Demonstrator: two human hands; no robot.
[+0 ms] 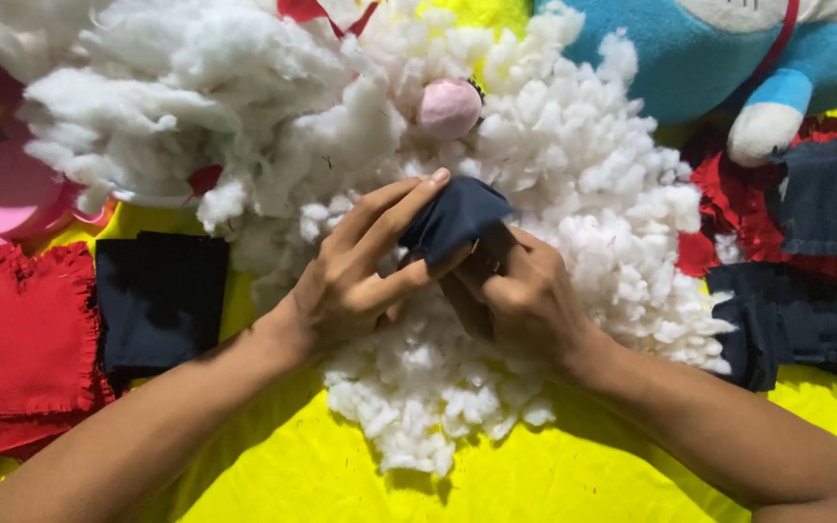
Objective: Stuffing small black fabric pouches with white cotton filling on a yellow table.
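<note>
Both of my hands meet over a big heap of white stuffing fibre (573,165) at the centre of the view. My left hand (360,276) pinches a small dark navy fabric pouch (455,217) between thumb and fingers. My right hand (515,295) grips the same pouch from below and the right, its fingers curled under the cloth. The pouch sits just above the fluff. A small pink ball (449,107) lies on the stuffing behind the hands.
Everything lies on a yellow cloth (583,484). Red frilled fabric pieces (21,339) and a navy fabric square (159,300) lie at the left. More navy pieces (806,320) and red pieces (748,208) lie at the right. A blue plush toy (690,58) sits at the top right.
</note>
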